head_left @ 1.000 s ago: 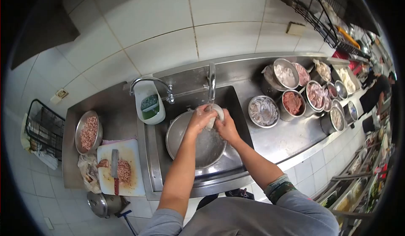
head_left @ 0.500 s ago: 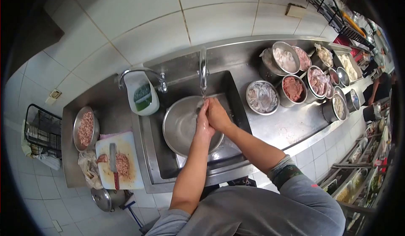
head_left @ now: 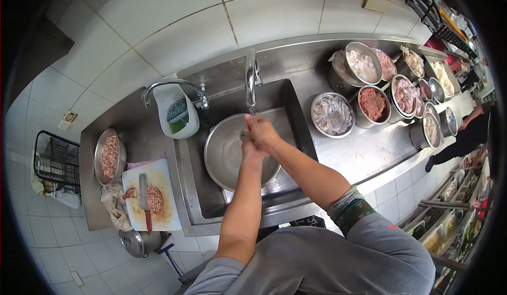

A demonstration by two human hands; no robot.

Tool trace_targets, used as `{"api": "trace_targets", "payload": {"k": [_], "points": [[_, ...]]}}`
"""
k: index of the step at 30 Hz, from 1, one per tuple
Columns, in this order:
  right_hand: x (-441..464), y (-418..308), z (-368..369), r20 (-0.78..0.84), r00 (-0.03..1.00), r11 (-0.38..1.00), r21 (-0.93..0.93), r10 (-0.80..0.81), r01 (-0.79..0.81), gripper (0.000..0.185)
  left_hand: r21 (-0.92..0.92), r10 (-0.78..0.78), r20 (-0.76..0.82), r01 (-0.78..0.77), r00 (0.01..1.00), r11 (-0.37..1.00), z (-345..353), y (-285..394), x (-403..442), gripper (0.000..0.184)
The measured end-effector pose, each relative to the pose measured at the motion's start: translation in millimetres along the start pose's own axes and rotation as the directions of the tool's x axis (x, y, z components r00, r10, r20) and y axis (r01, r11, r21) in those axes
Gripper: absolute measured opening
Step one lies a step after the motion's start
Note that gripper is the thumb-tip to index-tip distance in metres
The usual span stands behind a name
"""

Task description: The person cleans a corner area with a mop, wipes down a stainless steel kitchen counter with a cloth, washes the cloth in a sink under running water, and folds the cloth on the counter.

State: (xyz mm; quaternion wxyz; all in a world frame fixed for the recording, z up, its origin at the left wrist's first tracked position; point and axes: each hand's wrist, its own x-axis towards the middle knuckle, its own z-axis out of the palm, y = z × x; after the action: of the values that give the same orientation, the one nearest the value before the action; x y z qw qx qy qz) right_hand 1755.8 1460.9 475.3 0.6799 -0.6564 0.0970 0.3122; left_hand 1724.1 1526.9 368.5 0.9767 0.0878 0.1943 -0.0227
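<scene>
Under the spout of the tall faucet (head_left: 251, 78), my two hands are pressed together above a large round metal bowl (head_left: 219, 155) in the sink (head_left: 296, 136). My right hand (head_left: 264, 132) is closed over my left hand (head_left: 252, 150), its fingers pointing toward the spout. Most of my left hand's fingers are hidden beneath it. Both hands look wet, and no tool shows in either one.
Left of the sink lie a cutting board (head_left: 171, 181) with a knife (head_left: 143, 192) and chopped meat (head_left: 155, 201), a bowl of diced meat (head_left: 109, 156), and a white container (head_left: 185, 129). Several metal pots of raw meat (head_left: 372, 104) stand right. A person's dark-clothed leg (head_left: 458, 143) shows farther right.
My right hand has shifted over my left, covering more of its fingers. The hands stay together under the faucet. The view has tilted slightly, and a person at the far right shows more.
</scene>
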Motion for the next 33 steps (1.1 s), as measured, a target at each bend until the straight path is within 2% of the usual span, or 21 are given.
{"api": "trace_targets", "payload": {"k": [2,3,4,6,7,9,10,13,15,18,20,22,24,27,28,31,33], "points": [[5,-19,-9,-0.025,0.967,0.904,-0.364,-0.252,0.226,0.028,0.138,0.064,-0.281,-0.026,0.958,0.990,84,-13,-40,0.020],[11,-28,-16,-0.001,0.929,0.787,-0.531,-0.370,0.313,0.027,0.171,0.065,-0.295,-0.014,0.953,0.985,62,-14,-23,0.019],[29,-30,-25,0.042,0.796,0.572,-0.672,-0.604,0.470,0.023,0.206,0.068,-0.306,-0.004,0.949,0.979,26,-11,7,0.018],[35,-63,-28,0.054,0.603,0.348,-0.774,-0.796,0.530,0.022,0.222,0.055,-0.312,0.016,0.948,0.975,17,-12,30,0.009],[35,-82,-29,0.142,0.662,0.227,-0.869,-0.736,0.439,0.027,0.265,0.060,-0.287,0.019,0.956,0.964,24,-14,34,0.007],[22,-116,-18,0.104,0.820,0.211,-0.941,-0.563,0.264,0.027,0.351,0.067,-0.249,0.025,0.966,0.936,42,-15,30,0.004],[43,-111,-14,0.125,0.817,0.180,-0.946,-0.563,0.269,0.028,0.297,0.067,-0.236,0.007,0.970,0.955,50,-16,26,0.010],[91,-93,-11,0.158,0.808,0.130,-0.952,-0.568,0.278,0.030,0.189,0.065,-0.443,0.023,0.894,0.982,88,-20,3,0.015],[89,-93,-21,0.162,0.805,0.143,-0.945,-0.571,0.292,0.031,0.203,-0.003,-0.415,0.096,0.910,0.974,90,-16,-6,0.018],[93,-88,-45,0.009,0.745,0.412,-0.829,-0.667,0.378,0.030,0.208,-0.107,-0.359,0.192,0.927,0.959,74,-1,-21,0.020],[81,-82,-66,0.147,0.765,0.423,-0.761,-0.626,0.492,0.031,0.199,-0.175,-0.335,0.250,0.926,0.948,65,16,-38,0.023],[17,-77,-88,0.434,0.682,0.242,-0.711,-0.589,0.661,0.043,0.175,-0.245,-0.336,0.315,0.910,0.933,73,34,-63,0.027],[-36,-68,-99,0.735,0.438,-0.094,-0.558,-0.519,0.825,0.061,0.282,-0.327,-0.219,0.380,0.919,0.881,76,48,-73,0.025],[-42,-66,-98,0.866,0.100,-0.476,-0.362,-0.489,0.802,0.074,0.539,-0.440,-0.128,0.435,0.889,0.721,99,45,-82,0.020],[-46,-71,-97,0.852,0.072,-0.444,-0.340,-0.519,0.829,0.064,0.631,-0.465,-0.112,0.424,0.878,0.649,113,44,-85,0.018],[-38,-69,-93,0.859,0.147,-0.403,-0.374,-0.491,0.835,0.046,0.829,-0.375,-0.196,0.358,0.906,0.430,149,29,-94,0.012],[-31,-64,-90,0.861,0.215,-0.415,-0.423,-0.460,0.806,0.038,0.936,-0.282,-0.221,0.285,0.933,0.208,154,26,-90,0.013]]}}
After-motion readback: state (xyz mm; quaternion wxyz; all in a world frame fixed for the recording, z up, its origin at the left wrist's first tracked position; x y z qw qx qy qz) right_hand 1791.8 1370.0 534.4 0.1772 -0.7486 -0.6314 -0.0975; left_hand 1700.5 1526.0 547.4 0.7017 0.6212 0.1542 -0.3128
